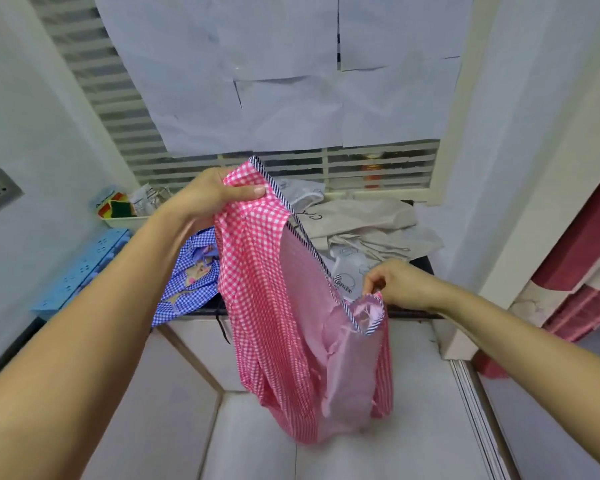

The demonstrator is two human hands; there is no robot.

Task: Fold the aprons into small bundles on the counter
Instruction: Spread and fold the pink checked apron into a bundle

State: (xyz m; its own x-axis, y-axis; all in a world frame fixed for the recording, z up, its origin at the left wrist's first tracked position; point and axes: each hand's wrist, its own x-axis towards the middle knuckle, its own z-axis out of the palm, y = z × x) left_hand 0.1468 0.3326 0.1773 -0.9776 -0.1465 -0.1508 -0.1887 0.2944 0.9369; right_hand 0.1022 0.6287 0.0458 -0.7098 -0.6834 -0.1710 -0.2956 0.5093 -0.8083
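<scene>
A pink-and-white checked apron [264, 292] with dark striped trim hangs in the air in front of the counter [420, 263], its lower part drooping toward the floor. My left hand [208, 195] grips its upper corner, thumb on top of the cloth. My right hand [395, 284] pinches the trimmed edge lower down on the right. On the counter lie a blue checked apron [187, 282] with a cartoon print at the left and a heap of beige and white aprons [364, 226] behind the pink one.
A blue perforated rack [80, 268] and a small tray with sponges and packets [125, 209] sit at the left by the wall. A louvred window covered with paper sheets [284, 98] is behind the counter. Red cloth [582, 258] hangs at the right. Pale tiles cover the floor.
</scene>
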